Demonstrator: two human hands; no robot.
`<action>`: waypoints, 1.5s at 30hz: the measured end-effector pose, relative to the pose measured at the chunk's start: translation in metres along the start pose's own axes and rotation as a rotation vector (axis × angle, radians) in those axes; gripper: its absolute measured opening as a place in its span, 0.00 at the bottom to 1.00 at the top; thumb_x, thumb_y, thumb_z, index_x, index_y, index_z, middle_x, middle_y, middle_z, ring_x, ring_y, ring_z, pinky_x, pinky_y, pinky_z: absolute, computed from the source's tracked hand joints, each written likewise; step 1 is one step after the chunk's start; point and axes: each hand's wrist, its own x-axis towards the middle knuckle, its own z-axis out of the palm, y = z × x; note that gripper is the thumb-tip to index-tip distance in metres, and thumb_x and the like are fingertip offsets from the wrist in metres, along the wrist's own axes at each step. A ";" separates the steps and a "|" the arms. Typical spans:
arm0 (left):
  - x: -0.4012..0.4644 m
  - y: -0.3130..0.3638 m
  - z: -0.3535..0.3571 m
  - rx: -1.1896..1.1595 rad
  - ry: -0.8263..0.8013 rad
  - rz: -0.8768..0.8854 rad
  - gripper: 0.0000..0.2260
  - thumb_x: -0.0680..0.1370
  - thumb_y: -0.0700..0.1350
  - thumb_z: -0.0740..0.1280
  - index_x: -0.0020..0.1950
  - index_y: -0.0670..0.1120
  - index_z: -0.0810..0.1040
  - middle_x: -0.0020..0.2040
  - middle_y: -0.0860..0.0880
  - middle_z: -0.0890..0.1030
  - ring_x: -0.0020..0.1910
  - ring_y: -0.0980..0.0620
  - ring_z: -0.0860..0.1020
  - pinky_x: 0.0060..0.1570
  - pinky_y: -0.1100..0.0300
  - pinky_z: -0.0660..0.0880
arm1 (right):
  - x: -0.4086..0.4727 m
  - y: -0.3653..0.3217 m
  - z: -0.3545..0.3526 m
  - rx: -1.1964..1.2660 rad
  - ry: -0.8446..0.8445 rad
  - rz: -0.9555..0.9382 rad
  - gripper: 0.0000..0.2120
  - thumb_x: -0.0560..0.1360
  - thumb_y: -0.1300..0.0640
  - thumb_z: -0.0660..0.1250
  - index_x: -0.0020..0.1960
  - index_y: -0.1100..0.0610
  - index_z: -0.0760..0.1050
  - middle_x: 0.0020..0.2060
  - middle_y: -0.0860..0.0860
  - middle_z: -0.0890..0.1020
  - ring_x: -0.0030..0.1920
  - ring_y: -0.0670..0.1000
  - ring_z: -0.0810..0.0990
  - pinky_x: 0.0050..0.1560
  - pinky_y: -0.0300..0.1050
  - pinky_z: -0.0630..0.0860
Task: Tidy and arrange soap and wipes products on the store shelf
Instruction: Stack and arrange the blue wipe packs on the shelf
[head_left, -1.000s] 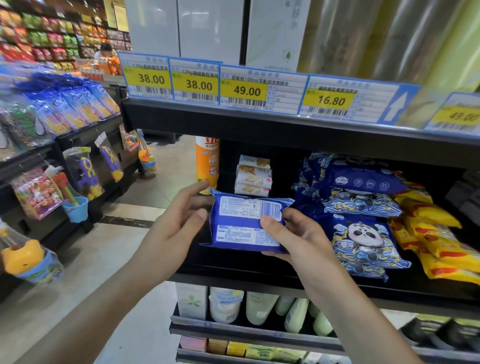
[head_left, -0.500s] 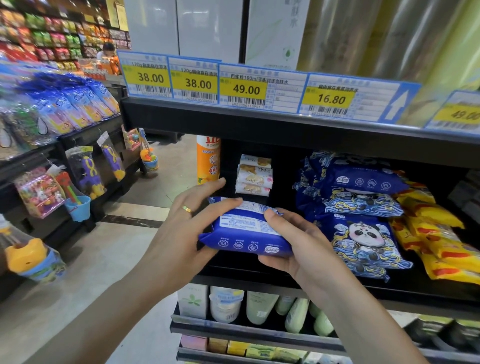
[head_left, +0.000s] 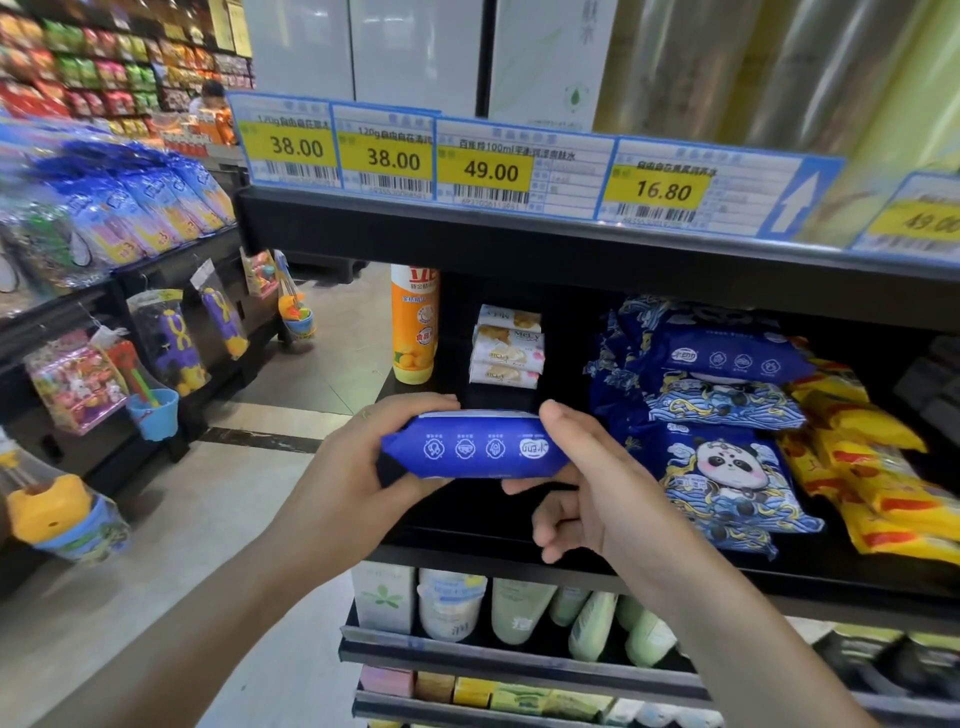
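Both the left hand (head_left: 353, 483) and right hand (head_left: 587, 493) grasp a blue pack (head_left: 472, 449) at centre frame, unshelved; the wipes pile (head_left: 722, 415) at right looks untidy.

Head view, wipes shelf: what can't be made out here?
- Blue wipes pack: only its side shows; left hand and right hand cover the ends.
- Rightmost price tag: blurred, cut by frame edge.
- Yellow packs: print unreadable.
- Soap bars: label text too small.
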 end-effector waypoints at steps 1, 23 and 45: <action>-0.001 0.001 0.001 -0.033 -0.003 -0.020 0.25 0.73 0.53 0.75 0.70 0.59 0.76 0.64 0.62 0.82 0.67 0.57 0.78 0.58 0.66 0.77 | 0.000 -0.001 0.001 -0.039 0.033 -0.014 0.35 0.64 0.27 0.68 0.67 0.40 0.72 0.44 0.55 0.87 0.29 0.53 0.76 0.28 0.45 0.76; 0.015 0.008 0.002 -0.400 0.005 -0.558 0.18 0.76 0.62 0.69 0.55 0.49 0.85 0.47 0.50 0.89 0.42 0.52 0.86 0.41 0.69 0.80 | 0.029 -0.008 0.015 -1.274 -0.015 -0.740 0.43 0.70 0.46 0.78 0.79 0.41 0.61 0.76 0.40 0.64 0.79 0.49 0.53 0.77 0.51 0.63; -0.020 -0.015 0.010 0.600 -0.229 -0.044 0.20 0.78 0.59 0.60 0.67 0.58 0.79 0.63 0.61 0.79 0.65 0.55 0.73 0.66 0.56 0.70 | 0.149 -0.004 0.056 -1.153 0.012 -0.418 0.30 0.70 0.48 0.78 0.64 0.39 0.65 0.52 0.40 0.69 0.61 0.47 0.63 0.53 0.45 0.64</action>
